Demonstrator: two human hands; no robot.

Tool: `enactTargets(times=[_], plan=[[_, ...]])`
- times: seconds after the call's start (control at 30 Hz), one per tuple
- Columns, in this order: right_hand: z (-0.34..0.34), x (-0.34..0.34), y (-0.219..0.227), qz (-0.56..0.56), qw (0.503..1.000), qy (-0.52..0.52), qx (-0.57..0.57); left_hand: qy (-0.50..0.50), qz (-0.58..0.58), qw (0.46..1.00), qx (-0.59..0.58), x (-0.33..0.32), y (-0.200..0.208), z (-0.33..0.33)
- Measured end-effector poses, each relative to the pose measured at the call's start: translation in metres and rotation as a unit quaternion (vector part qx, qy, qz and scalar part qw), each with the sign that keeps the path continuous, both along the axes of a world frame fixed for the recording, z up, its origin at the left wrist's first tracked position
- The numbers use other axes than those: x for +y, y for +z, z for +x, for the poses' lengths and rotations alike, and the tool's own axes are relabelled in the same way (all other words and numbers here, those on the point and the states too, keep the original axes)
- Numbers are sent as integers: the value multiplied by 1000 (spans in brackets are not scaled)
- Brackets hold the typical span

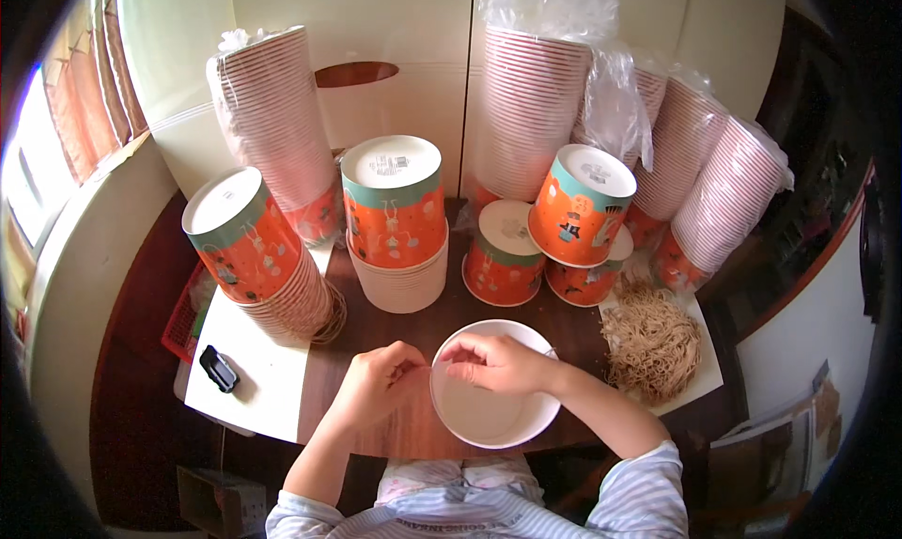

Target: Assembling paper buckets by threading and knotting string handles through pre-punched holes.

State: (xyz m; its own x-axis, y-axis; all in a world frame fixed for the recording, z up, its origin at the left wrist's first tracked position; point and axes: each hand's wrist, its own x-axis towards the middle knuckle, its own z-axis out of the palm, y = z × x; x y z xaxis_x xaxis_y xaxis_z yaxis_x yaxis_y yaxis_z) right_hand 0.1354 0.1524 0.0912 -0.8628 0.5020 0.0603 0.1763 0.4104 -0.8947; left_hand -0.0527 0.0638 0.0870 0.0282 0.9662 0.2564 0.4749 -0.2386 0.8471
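Observation:
A white round paper bucket (496,417) stands mouth up near the table's front edge. My left hand (383,379) is just outside its left rim, fingers pinched together. My right hand (503,362) reaches across the bucket's mouth, its curled fingers close to the same rim. Between the fingertips something thin may be held, too small to make out. A tangled pile of tan strings (653,346) lies on a white sheet to the right. Upside-down orange and teal paper buckets (395,215) stand stacked beyond my hands.
Tall stacks of nested buckets in clear plastic (531,107) line the back. At the left, a leaning bucket stack (249,248) and a small black plastic tray (219,370) rest on white board. More upturned buckets (583,205) are piled right of centre.

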Motion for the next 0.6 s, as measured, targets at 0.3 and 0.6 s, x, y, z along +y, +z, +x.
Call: enactTargets(times=[0.3, 0.6], plan=[[-9, 17, -50, 242, 856, 86, -449, 41, -25, 998, -45, -3, -30, -1], [-19, 17, -92, 269, 816, 72, -507, 60, -25, 993, -97, -10, -61, -5]])
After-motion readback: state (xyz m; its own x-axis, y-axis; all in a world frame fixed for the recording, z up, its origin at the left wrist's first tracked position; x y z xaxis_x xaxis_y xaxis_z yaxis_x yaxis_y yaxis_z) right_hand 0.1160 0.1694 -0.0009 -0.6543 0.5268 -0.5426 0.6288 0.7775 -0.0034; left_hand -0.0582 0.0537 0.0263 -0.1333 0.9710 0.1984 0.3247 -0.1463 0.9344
